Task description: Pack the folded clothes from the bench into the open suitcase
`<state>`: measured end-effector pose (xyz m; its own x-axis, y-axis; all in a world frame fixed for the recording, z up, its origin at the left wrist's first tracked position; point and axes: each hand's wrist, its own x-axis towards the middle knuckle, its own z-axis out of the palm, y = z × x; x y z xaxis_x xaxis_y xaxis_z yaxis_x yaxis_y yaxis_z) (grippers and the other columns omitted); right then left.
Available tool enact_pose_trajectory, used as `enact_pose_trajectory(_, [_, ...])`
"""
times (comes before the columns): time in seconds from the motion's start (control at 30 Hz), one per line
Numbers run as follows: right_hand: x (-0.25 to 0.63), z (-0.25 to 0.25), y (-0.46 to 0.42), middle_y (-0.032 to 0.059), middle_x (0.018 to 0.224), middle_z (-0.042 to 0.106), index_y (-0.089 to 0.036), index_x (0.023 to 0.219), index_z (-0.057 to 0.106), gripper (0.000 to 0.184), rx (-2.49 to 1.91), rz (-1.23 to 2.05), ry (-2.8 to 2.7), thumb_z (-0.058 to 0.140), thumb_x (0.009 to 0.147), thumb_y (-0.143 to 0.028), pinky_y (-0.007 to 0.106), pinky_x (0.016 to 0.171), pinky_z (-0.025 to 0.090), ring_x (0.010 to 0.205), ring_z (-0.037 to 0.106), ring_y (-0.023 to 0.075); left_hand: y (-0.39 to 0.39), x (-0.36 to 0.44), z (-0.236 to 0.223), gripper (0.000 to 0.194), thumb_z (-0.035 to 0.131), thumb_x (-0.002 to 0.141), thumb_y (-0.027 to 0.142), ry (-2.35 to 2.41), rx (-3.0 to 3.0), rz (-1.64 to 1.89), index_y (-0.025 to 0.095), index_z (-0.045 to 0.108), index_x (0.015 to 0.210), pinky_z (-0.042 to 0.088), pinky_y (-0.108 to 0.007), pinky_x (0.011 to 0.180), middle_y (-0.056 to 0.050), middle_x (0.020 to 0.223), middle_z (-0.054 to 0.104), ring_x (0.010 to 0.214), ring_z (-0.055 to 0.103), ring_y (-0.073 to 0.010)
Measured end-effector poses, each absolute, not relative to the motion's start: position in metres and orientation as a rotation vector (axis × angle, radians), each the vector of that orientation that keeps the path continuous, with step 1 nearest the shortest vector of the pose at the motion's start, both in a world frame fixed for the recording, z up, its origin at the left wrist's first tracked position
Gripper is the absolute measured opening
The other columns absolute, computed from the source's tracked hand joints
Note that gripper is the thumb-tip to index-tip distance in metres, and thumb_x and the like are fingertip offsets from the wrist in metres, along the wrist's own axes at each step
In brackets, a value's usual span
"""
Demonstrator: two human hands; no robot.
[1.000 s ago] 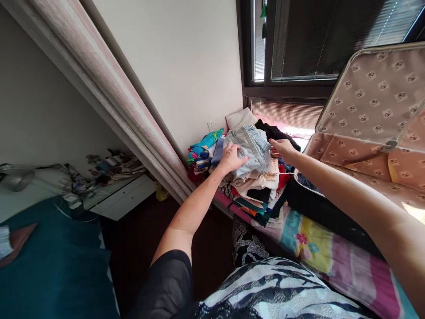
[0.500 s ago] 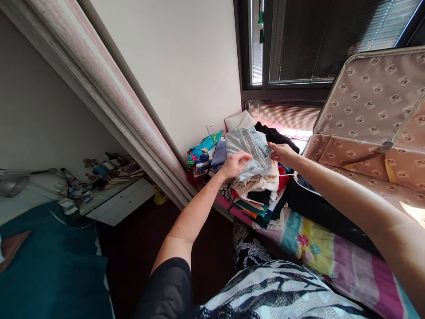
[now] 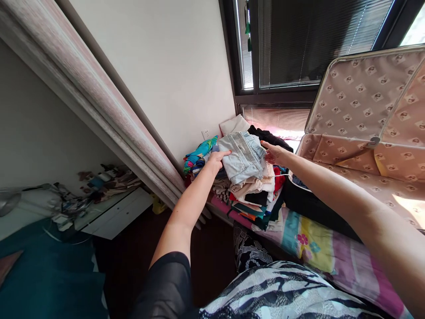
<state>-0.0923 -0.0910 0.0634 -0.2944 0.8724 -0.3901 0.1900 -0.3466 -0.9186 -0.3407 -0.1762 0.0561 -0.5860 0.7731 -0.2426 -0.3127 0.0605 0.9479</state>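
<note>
A folded pair of pale blue jeans (image 3: 241, 156) lies on top of a tall stack of folded clothes (image 3: 255, 195) on the bed. My left hand (image 3: 217, 158) grips the left edge of the jeans, fingers curled over it. My right hand (image 3: 272, 153) holds the right edge of the same jeans, fingers closed on the cloth. Both arms reach forward over my black-and-white patterned top.
An open suitcase (image 3: 361, 115) with patterned pink lining stands on the bed to the right, on a flowered bedspread (image 3: 318, 246). More bright clothes (image 3: 199, 155) lie by the wall. A sliding door frame (image 3: 99, 110) runs diagonally at left, with a cluttered white cabinet (image 3: 113, 208) behind it.
My left hand slid from the top of the jeans to their left edge. My right hand stayed at the right edge. The view swung slightly to the right.
</note>
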Motion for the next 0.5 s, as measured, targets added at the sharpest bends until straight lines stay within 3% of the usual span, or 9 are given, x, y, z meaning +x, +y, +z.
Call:
enact_pose_trajectory(0.1, [-0.094, 0.064, -0.093, 0.0014, 0.064, 0.059, -0.020, 0.082, 0.059, 0.044, -1.459, 1.754, -1.265, 0.076, 0.097, -0.057, 0.026, 0.059, 0.050, 0.060, 0.058, 0.0135, -0.174, -0.339, 0.059, 0.052, 0.092, 0.050, -0.001, 1.464, 0.521, 1.646, 0.016, 0.071, 0.094, 0.066, -0.048, 0.090, -0.007, 0.082, 0.077, 0.085, 0.078, -0.0275])
enact_pose_trajectory(0.2, [-0.100, 0.062, -0.099, 0.0029, 0.064, 0.062, -0.020, 0.084, 0.062, 0.042, -1.364, 1.801, -1.277, 0.088, 0.088, -0.054, 0.027, 0.058, 0.051, 0.061, 0.059, 0.0153, -0.175, -0.336, 0.059, 0.056, 0.087, 0.051, 0.001, 1.521, 0.629, 1.688, 0.019, 0.068, 0.101, 0.065, -0.045, 0.089, -0.005, 0.091, 0.078, 0.085, 0.077, -0.0241])
enact_pose_trajectory(0.33, [-0.107, 0.060, -0.105, -0.0003, 0.062, 0.060, -0.020, 0.084, 0.065, 0.043, -1.283, 1.770, -1.291, 0.102, 0.072, -0.038, 0.025, 0.060, 0.051, 0.061, 0.056, 0.0133, -0.180, -0.333, 0.063, 0.053, 0.083, 0.053, 0.003, 1.718, 0.842, 1.743, 0.020, 0.065, 0.099, 0.061, -0.037, 0.087, -0.006, 0.102, 0.077, 0.090, 0.074, -0.0221])
enact_pose_trajectory(0.5, [-0.107, 0.056, -0.100, -0.0037, 0.062, 0.055, -0.018, 0.084, 0.063, 0.042, -1.363, 1.660, -1.346, 0.101, 0.072, -0.032, 0.023, 0.061, 0.043, 0.060, 0.048, 0.0091, -0.182, -0.329, 0.073, 0.044, 0.073, 0.054, 0.002, 1.814, 1.039, 1.782, 0.020, 0.063, 0.093, 0.056, -0.030, 0.082, -0.004, 0.096, 0.073, 0.089, 0.070, -0.0209])
